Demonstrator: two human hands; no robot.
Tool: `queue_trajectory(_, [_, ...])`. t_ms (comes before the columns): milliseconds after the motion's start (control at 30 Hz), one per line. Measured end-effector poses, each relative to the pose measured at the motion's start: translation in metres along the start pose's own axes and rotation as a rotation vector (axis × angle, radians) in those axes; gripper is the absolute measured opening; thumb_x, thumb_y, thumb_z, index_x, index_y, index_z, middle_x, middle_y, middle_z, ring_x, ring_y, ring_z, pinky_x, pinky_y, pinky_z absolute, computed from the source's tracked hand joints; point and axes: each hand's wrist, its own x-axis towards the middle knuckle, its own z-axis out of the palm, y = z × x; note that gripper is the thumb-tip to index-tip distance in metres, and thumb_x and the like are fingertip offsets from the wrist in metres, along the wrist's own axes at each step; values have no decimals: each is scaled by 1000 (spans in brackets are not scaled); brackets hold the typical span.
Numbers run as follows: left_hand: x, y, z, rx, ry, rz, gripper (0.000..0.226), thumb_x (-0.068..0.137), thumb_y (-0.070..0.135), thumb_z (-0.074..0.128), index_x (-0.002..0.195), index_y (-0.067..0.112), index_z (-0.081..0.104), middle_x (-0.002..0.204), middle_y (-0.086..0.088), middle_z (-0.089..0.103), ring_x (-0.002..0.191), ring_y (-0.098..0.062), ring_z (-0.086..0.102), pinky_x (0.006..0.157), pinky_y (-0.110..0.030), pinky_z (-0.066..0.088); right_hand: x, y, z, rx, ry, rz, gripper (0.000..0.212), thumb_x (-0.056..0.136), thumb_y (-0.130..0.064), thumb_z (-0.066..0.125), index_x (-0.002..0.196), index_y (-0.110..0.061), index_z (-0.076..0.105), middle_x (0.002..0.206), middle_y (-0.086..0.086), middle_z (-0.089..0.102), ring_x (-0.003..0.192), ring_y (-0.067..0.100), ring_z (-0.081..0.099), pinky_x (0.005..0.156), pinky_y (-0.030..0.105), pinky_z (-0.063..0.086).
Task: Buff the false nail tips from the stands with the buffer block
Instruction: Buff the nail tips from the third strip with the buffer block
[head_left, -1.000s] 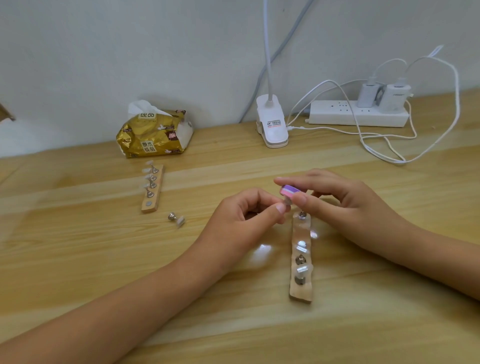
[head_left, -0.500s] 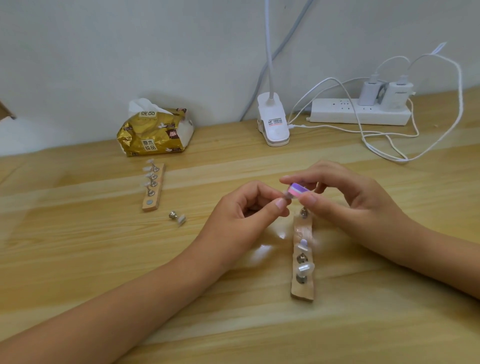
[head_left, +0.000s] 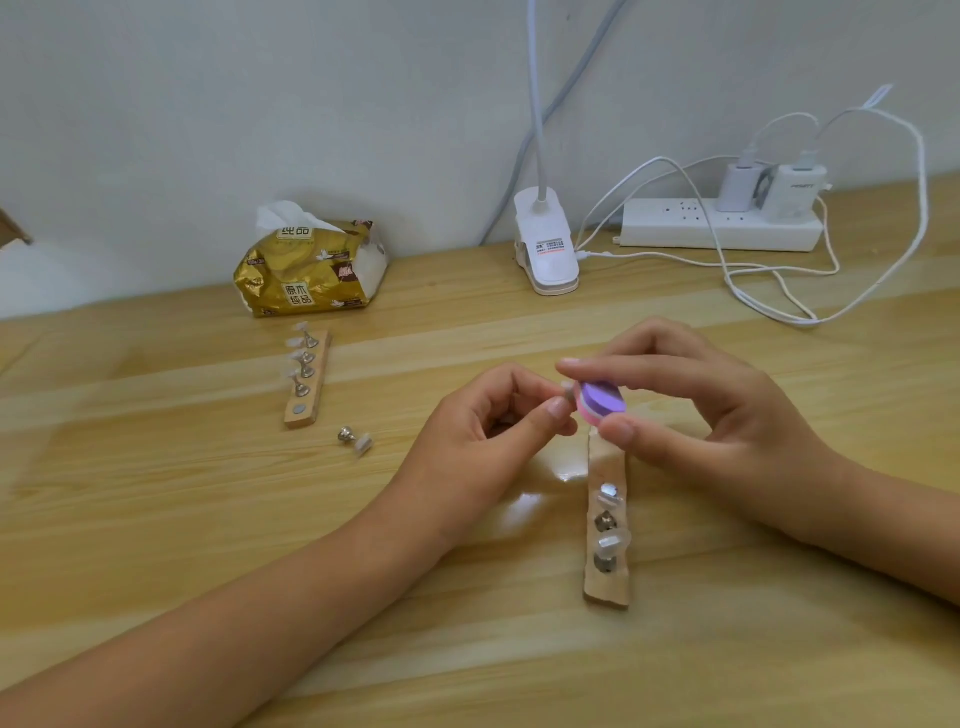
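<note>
At frame centre, the small purple-and-pink foam buffer block (head_left: 602, 402) now shows its broad purple face, where before only its edge showed. The right hand (head_left: 717, 415) pinches it. Its long axis slants slightly down to the right, its left end against the clear false nail tip (head_left: 567, 391) pinched by the left hand (head_left: 488, 431). Buffing seems to be under way.

Table (head_left: 156, 519): pale wood, varnished, glossy w/ glare patches. Buffer block (head_left: 602, 401) betw. the fingers (head_left: 615, 431): matt, foam-like, purple over pink. Stand (head_left: 608, 590) below the fingers: bare matt wood, shiny metal pegs (head_left: 605, 522), clear plastic nail tips (head_left: 613, 543). Tissue pack (head_left: 306, 280) far left of fingers: glossy gold film.
</note>
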Motion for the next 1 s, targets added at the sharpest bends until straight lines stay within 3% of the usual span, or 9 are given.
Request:
queue_trajectory(100, [0,-1,0,-10,12,-8,3,86,19,62,84,17,64,79,7,71,82,-5,66,78,-16,49,1,0,-1,84,2,87,33,88,-39,66,120,-31,67,97,-8,62,101,12,57,92,22,39])
queue_trajectory(233, [0,-1,-1,-4,12,-6,11,83,27,62,86,17,65,82,3,71,86,-10,66,82,-22,50,0,2,0,21,-10,14,37,89,-34,70,124,-23,66,101,-2,61,102,14,58,94,21,41])
queue_trajectory(300, [0,-1,-1,-13,25,-11,4,85,22,62,84,18,64,81,7,71,84,-8,66,79,-18,49,1,2,-1,77,-7,66,36,89,-34,68,123,-26,66,100,-1,61,100,13,57,92,22,41])
queue_trajectory(433, [0,0,-1,-14,4,-1,9,86,25,64,87,17,64,77,9,69,79,-4,63,75,-14,46,0,1,1,-3,-17,-20,38,90,-34,70,125,-21,64,103,-2,59,103,15,58,96,21,41])
queue_trajectory(567, [0,1,-1,-44,16,-13,4,86,19,61,86,15,63,76,10,69,79,-1,64,71,-10,44,1,0,0,92,-17,60,38,87,-35,67,124,-23,66,100,1,60,99,13,57,92,23,43])
queue_trajectory(667, [-1,1,0,-53,17,-15,9,83,23,61,87,15,63,76,10,69,79,-1,64,71,-9,44,0,-2,-1,114,-21,82,36,87,-36,66,122,-25,67,98,-3,60,97,11,58,91,18,42])
queue_trajectory(833, [-1,2,0,-58,23,-21,11,82,25,62,87,15,64,75,11,69,79,1,64,69,-8,44,0,-4,-1,146,-31,78,33,88,-29,65,121,-22,67,97,-3,61,95,9,57,89,21,44])
queue_trajectory(1000, [-1,3,0,-52,31,-29,7,85,19,62,88,13,64,76,10,70,80,0,65,69,-8,44,1,-4,-1,179,-21,136,37,85,-36,67,120,-25,69,95,-8,61,93,7,57,87,20,44])
